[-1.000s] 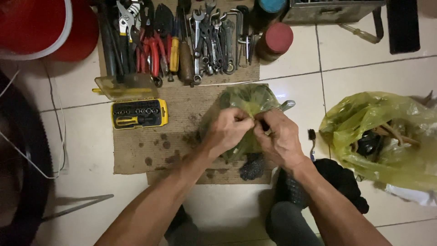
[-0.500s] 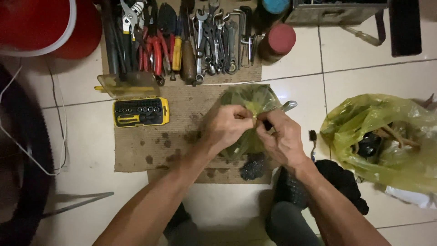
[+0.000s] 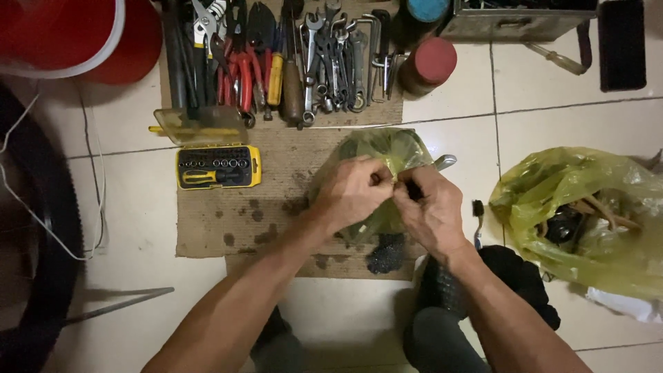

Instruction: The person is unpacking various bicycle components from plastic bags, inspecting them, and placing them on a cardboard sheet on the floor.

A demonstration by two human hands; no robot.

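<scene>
A small yellow-green plastic bag [image 3: 387, 148] lies on a stained brown cardboard sheet [image 3: 228, 221] on the tiled floor. My left hand [image 3: 356, 193] and my right hand [image 3: 431, 207] meet over the bag's near side, fingers pinched together on its plastic. A dark lumpy object [image 3: 387, 252] shows under the bag's near edge, and a metal tip [image 3: 445, 162] sticks out beside my right hand. What the bag holds is hidden.
A row of pliers, wrenches and screwdrivers [image 3: 276, 62] lies at the cardboard's far end, with an open yellow socket case [image 3: 217, 166] to the left. A larger yellow bag [image 3: 587, 214] sits at right, a red bucket [image 3: 62, 34] and a tyre [image 3: 34, 228] at left.
Both hands stay pinched on the small bag and have shifted only slightly; the view has moved a little.
</scene>
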